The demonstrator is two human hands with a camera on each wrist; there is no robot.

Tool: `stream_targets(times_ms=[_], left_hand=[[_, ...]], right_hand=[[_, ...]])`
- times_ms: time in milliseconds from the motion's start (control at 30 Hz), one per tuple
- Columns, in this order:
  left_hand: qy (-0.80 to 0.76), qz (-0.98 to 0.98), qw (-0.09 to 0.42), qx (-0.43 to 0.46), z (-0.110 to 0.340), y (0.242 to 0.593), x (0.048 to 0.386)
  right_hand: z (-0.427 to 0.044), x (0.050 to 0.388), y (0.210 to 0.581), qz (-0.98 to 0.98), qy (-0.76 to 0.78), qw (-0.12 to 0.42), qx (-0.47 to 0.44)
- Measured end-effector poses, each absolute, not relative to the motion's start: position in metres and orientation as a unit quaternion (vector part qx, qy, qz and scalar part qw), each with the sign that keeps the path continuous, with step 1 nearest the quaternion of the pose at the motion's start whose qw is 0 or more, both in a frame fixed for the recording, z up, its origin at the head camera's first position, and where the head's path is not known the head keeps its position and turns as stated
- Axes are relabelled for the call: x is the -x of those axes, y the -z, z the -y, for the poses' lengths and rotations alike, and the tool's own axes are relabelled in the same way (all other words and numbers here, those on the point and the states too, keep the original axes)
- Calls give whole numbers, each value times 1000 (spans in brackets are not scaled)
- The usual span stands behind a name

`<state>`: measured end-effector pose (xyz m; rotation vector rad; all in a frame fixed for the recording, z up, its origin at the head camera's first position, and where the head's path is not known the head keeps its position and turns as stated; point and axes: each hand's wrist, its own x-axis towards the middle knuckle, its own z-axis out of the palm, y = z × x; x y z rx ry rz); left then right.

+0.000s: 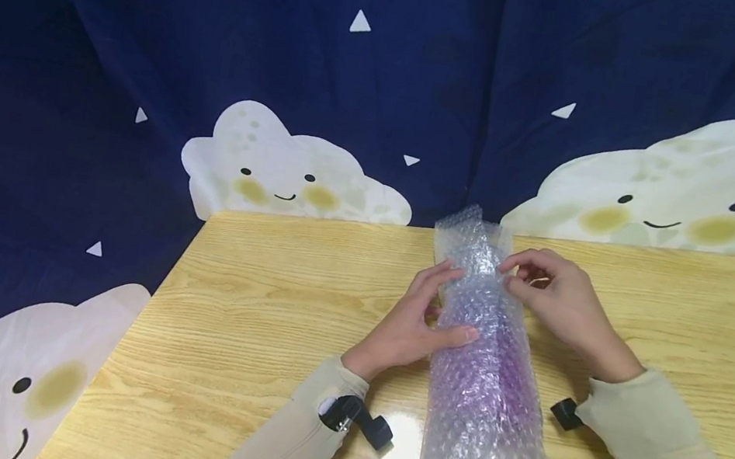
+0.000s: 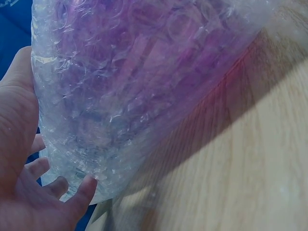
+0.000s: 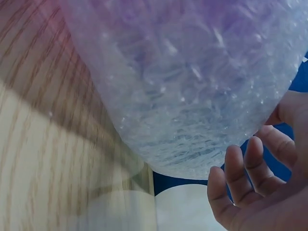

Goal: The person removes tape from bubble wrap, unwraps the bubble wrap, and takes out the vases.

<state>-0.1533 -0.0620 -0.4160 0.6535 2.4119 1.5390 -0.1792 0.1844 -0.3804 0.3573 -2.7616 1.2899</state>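
Note:
A long bundle of clear bubble wrap [image 1: 475, 386] lies lengthwise on the table, its far end narrow and loosely folded. Something purple [image 1: 516, 376] shows through the layers; its kind cannot be made out. On the bundle's left side my left hand [image 1: 406, 329] rests with thumb and fingers spread over the wrap. The right hand [image 1: 562, 300] pinches the wrap's right edge near the far end with thumb and forefinger. Up close, the left wrist view shows bubble wrap [image 2: 110, 96] beside the left fingers. In the right wrist view, the other fingers of the right hand [image 3: 269, 178] are loosely bent.
The wooden table [image 1: 275, 287] has its far edge close behind the bundle's end. Beyond it hangs a dark blue cloth [image 1: 359, 87] with white clouds and triangles. Black straps with small dark blocks sit at the sleeves [image 1: 306, 417].

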Motion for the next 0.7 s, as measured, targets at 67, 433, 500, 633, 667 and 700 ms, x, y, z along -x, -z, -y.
stream_targets(times_ms=[67, 433, 500, 633, 667, 700], left_hand=[[-520, -818, 102, -223, 62, 416, 153], [-515, -822, 103, -220, 63, 417, 154], [-516, -821, 104, -219, 63, 417, 154], [-520, -819, 105, -219, 62, 418, 154], [-520, -819, 105, -219, 62, 417, 154], [-521, -818, 105, -220, 62, 417, 154]], right_hand=[[-184, 179, 382, 900, -413, 49, -131], [-185, 181, 384, 905, -379, 70, -181], [-185, 181, 385, 904, -379, 72, -185], [-183, 181, 386, 905, -374, 79, -189], [-183, 181, 385, 905, -373, 81, -189], [-183, 181, 385, 905, -371, 82, -189]])
